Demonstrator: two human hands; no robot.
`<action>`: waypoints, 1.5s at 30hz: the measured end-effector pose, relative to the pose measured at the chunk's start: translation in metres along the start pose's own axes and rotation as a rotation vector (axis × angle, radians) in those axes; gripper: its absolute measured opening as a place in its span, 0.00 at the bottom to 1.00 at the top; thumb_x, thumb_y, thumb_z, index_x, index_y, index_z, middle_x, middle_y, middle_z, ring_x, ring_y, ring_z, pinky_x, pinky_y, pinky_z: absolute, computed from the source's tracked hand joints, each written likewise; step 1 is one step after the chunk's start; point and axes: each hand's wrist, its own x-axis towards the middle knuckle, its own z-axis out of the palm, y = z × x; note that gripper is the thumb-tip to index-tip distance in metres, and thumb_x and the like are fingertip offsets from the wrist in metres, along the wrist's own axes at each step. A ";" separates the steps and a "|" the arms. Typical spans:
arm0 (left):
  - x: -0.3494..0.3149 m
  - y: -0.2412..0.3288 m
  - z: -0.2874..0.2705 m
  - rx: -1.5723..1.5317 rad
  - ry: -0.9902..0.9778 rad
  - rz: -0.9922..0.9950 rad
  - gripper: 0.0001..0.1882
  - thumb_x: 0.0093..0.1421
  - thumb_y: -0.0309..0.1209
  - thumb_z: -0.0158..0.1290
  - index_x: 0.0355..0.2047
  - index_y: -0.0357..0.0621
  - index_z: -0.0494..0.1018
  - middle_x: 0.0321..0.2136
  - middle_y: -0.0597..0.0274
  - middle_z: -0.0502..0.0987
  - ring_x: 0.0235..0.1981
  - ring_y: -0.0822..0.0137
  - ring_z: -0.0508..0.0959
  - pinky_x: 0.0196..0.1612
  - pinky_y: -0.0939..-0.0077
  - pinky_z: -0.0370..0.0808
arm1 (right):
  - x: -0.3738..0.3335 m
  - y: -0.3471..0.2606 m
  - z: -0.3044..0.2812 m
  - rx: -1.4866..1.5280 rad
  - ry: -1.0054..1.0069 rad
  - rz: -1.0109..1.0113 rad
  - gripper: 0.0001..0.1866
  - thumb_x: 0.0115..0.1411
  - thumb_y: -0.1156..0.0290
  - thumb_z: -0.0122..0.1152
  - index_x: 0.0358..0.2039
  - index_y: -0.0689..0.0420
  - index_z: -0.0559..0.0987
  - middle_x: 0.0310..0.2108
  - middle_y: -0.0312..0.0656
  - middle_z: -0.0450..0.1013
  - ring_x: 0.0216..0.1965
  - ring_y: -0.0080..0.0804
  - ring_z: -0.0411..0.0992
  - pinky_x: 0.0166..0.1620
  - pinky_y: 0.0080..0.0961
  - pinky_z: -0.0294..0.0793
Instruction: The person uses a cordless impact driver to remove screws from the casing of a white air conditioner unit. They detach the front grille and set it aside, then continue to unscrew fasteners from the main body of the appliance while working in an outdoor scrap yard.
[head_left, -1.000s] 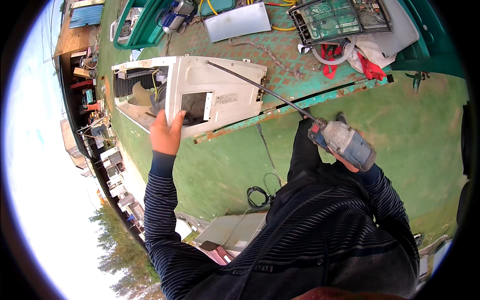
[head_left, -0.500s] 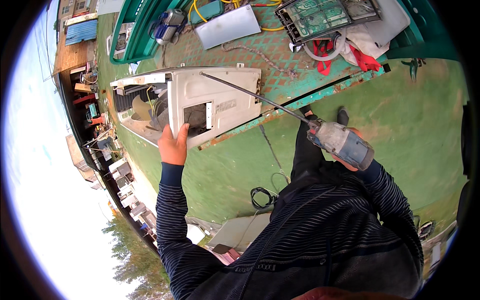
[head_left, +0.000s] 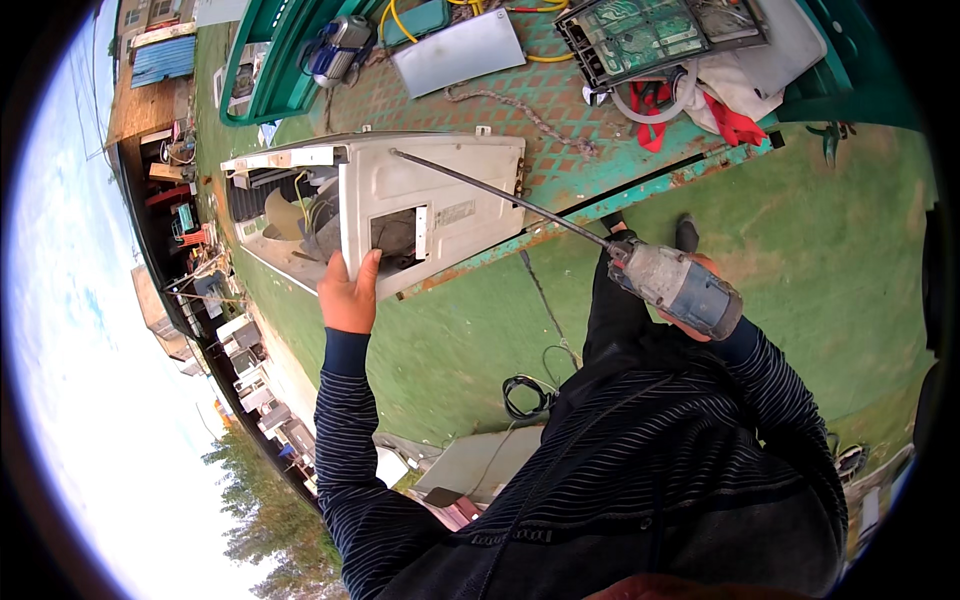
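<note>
Drill [head_left: 682,288], tip further left on white casing [head_left: 440,195] than before, points up-left, long axis diagonal. Left hand [head_left: 348,300] pinches casing's edge; right hand [head_left: 688,326] wraps drill.

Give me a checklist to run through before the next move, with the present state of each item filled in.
1. Left hand gripping the white casing: ok, thumb and fingers are on its edge beside the square opening.
2. Right hand holding the power tool: ok, it is wrapped around the body.
3. Long bit seated in a fastener: cannot tell, its tip meets the casing but is too small to read.
4. Left hand away from the bit's tip: ok, they are well apart.
5. Rope off the bit: ok, it lies apart on the green platform.
6. Casing fully supported underneath: cannot tell, its underside is hidden.
</note>
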 end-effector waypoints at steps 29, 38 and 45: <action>0.001 -0.028 -0.001 -0.149 -0.127 0.184 0.13 0.54 0.30 0.61 0.27 0.40 0.67 0.13 0.55 0.72 0.13 0.53 0.73 0.17 0.64 0.69 | 0.003 -0.040 0.012 -0.813 0.231 -0.231 0.18 0.49 0.72 0.67 0.40 0.58 0.73 0.31 0.41 0.74 0.32 0.29 0.70 0.38 0.26 0.70; 0.010 -0.026 -0.012 -0.216 -0.230 0.097 0.12 0.51 0.26 0.62 0.25 0.39 0.67 0.14 0.54 0.72 0.13 0.52 0.74 0.17 0.66 0.69 | 0.000 -0.025 0.013 -0.980 0.328 -0.226 0.20 0.49 0.69 0.69 0.41 0.61 0.75 0.31 0.38 0.72 0.34 0.27 0.70 0.40 0.25 0.70; 0.018 -0.024 -0.014 -0.244 -0.268 0.083 0.11 0.50 0.23 0.63 0.25 0.39 0.68 0.16 0.54 0.74 0.14 0.51 0.74 0.18 0.66 0.70 | 0.019 -0.030 0.010 -1.124 0.252 -0.171 0.19 0.48 0.67 0.69 0.39 0.61 0.75 0.29 0.36 0.72 0.30 0.24 0.69 0.37 0.23 0.69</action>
